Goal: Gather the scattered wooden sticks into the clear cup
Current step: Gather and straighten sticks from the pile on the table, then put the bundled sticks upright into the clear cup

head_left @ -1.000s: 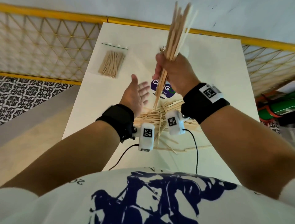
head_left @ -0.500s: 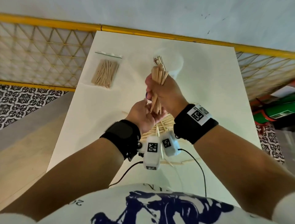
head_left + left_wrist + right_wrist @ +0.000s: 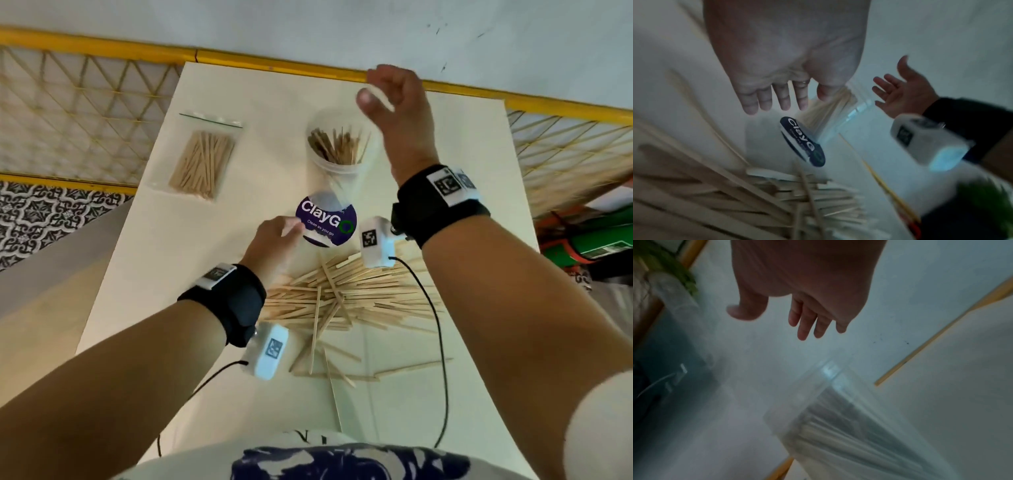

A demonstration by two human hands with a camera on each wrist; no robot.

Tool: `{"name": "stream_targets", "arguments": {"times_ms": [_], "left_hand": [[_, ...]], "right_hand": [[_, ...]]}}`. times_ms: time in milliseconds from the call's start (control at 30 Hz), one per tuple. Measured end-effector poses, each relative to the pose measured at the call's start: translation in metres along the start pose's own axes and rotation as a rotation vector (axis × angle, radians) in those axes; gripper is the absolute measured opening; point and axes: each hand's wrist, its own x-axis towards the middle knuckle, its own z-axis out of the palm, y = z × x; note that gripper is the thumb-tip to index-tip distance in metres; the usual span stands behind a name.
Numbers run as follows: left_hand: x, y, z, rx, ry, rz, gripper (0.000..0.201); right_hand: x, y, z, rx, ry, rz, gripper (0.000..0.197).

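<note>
A clear cup (image 3: 337,164) stands at the table's far middle with a bundle of wooden sticks (image 3: 337,144) upright inside; it also shows in the left wrist view (image 3: 840,113) and the right wrist view (image 3: 849,426). A heap of loose sticks (image 3: 342,298) lies on the table nearer to me. My right hand (image 3: 394,102) hangs empty above and right of the cup, fingers relaxed and spread (image 3: 807,321). My left hand (image 3: 274,240) hovers low over the heap's far edge, fingers straight (image 3: 777,97), holding nothing.
A zip bag of sticks (image 3: 202,161) lies at the far left of the white table (image 3: 154,274). A round purple sticker (image 3: 327,222) sits between cup and heap. A yellow railing (image 3: 102,44) runs behind the table. Wrist-camera cables trail over the near edge.
My right hand carried the gripped bundle to the cup, let it go inside and rose away empty. My left hand left the bundle and dropped towards the heap.
</note>
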Motion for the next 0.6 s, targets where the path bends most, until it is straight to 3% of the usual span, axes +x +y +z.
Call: {"name": "stream_targets", "arguments": {"times_ms": [67, 133, 233, 300, 433, 533, 600], "left_hand": [[0.009, -0.007, 0.003, 0.266, -0.069, 0.091, 0.05], [0.009, -0.014, 0.01, 0.527, -0.179, 0.094, 0.059], [-0.003, -0.023, 0.021, 0.73, -0.302, 0.158, 0.065], [-0.016, -0.029, 0.028, 0.719, -0.323, 0.192, 0.066], [-0.046, -0.038, 0.037, 0.658, -0.394, 0.232, 0.064], [-0.068, -0.047, 0.03, 0.606, -0.479, 0.266, 0.065], [-0.075, -0.053, 0.019, 0.591, -0.443, 0.252, 0.065]], "right_hand": [[-0.01, 0.015, -0.021, -0.048, 0.122, 0.005, 0.034], [-0.025, 0.037, -0.043, -0.207, 0.175, 0.157, 0.038], [-0.064, 0.08, -0.067, -0.417, -0.081, 0.531, 0.057], [-0.096, 0.101, -0.068, -0.543, -0.314, 0.611, 0.064], [-0.157, 0.123, -0.04, -0.697, -0.559, 0.429, 0.057], [-0.189, 0.114, -0.037, -0.706, -0.547, 0.393, 0.054], [-0.206, 0.099, -0.044, -0.82, -0.523, 0.297, 0.068]]}}
